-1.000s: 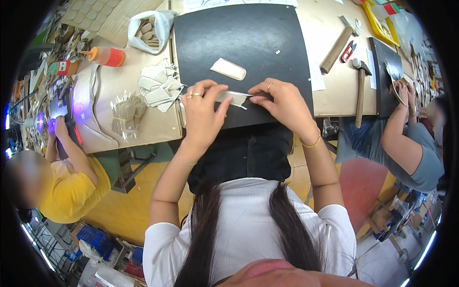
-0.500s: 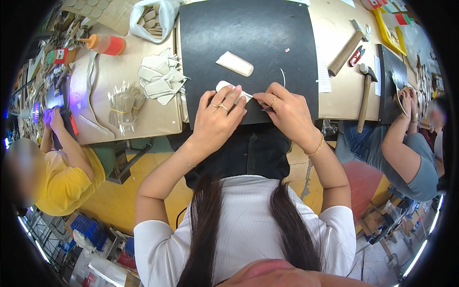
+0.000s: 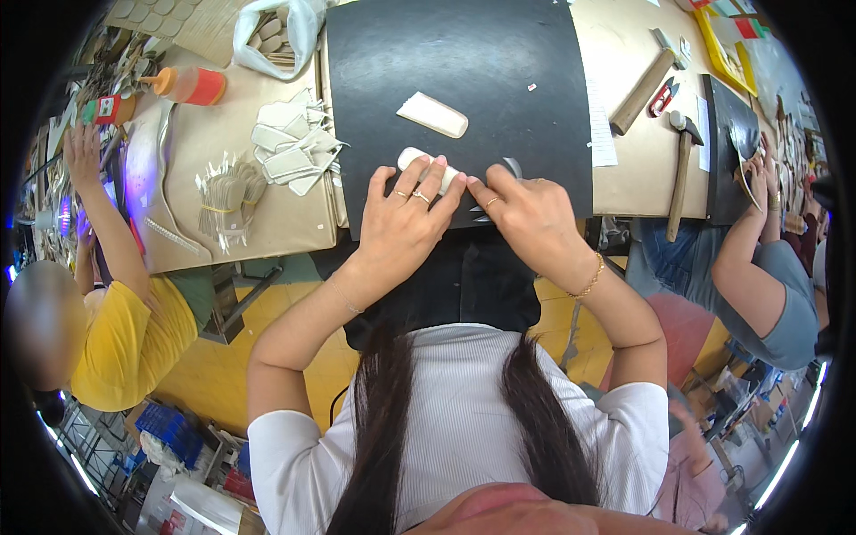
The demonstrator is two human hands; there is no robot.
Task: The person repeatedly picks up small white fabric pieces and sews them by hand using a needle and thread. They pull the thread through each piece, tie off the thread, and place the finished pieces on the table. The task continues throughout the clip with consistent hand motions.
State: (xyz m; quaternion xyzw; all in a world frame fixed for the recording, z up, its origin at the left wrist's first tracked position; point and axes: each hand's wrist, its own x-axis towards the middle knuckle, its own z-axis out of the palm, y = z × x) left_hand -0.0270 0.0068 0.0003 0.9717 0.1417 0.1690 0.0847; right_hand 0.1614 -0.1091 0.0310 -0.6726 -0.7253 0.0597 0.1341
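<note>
My left hand (image 3: 406,214) presses its fingertips on a small white rounded strip piece (image 3: 414,160), pinning it to the black mat (image 3: 383,62). Against the near end of that piece sits my right hand (image 3: 533,216), its thumb and fingers closed together. A thin greyish, shiny sliver (image 3: 511,168) shows by its fingers; whether it is a blade or an offcut I cannot tell. Farther up the mat lies a second pale rounded strip piece (image 3: 433,115), apart from both hands.
On the left are a heap of white tabs (image 3: 294,147), a banded beige bundle (image 3: 227,198), a bag of pieces (image 3: 278,40) and an orange-capped bottle (image 3: 192,85). At right lie a hammer (image 3: 684,165), a wooden-handled tool (image 3: 644,92) and red snips (image 3: 662,96). Co-workers sit on both sides.
My right hand has shifted slightly, with its fingers more curled. The curved white sliver seen above it no longer shows there. The co-worker at left has raised an arm.
</note>
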